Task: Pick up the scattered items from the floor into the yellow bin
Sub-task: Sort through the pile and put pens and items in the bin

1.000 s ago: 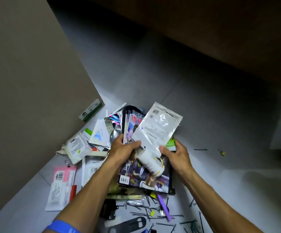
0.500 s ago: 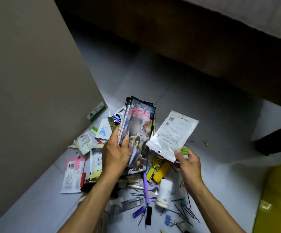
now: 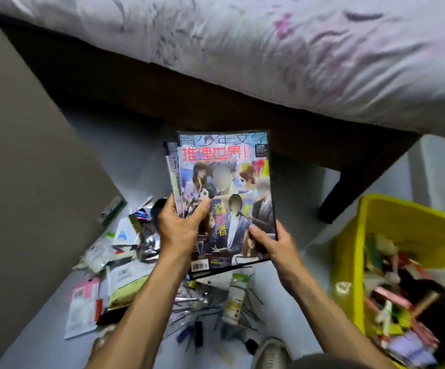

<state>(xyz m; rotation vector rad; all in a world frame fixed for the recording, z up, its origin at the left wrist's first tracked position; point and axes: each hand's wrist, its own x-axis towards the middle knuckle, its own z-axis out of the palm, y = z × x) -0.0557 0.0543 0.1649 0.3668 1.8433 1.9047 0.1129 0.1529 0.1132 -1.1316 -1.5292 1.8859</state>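
I hold a stack of colourful magazines (image 3: pixel 226 187) up above the floor with both hands. My left hand (image 3: pixel 181 230) grips the stack's lower left edge, thumb on the cover. My right hand (image 3: pixel 272 243) grips its lower right corner. The yellow bin (image 3: pixel 349 251) stands on the floor at the right, filled with several mixed items. Below the magazines, scattered items stay on the floor: a white bottle (image 3: pixel 234 296), dark pins (image 3: pixel 200 315), a pink-and-white packet (image 3: pixel 83 307) and white sachets (image 3: pixel 96 254).
A bed with a floral sheet (image 3: pixel 296 49) and a dark wooden frame and leg (image 3: pixel 349 182) runs across the top. A beige wall or panel (image 3: pixel 30 155) fills the left side. A shoe (image 3: pixel 269 352) shows at the bottom edge.
The magazines rose from the floor pile to upright in front of me. My right hand let go of the white pouch and took the magazines' lower right corner. The view swung toward the bin.
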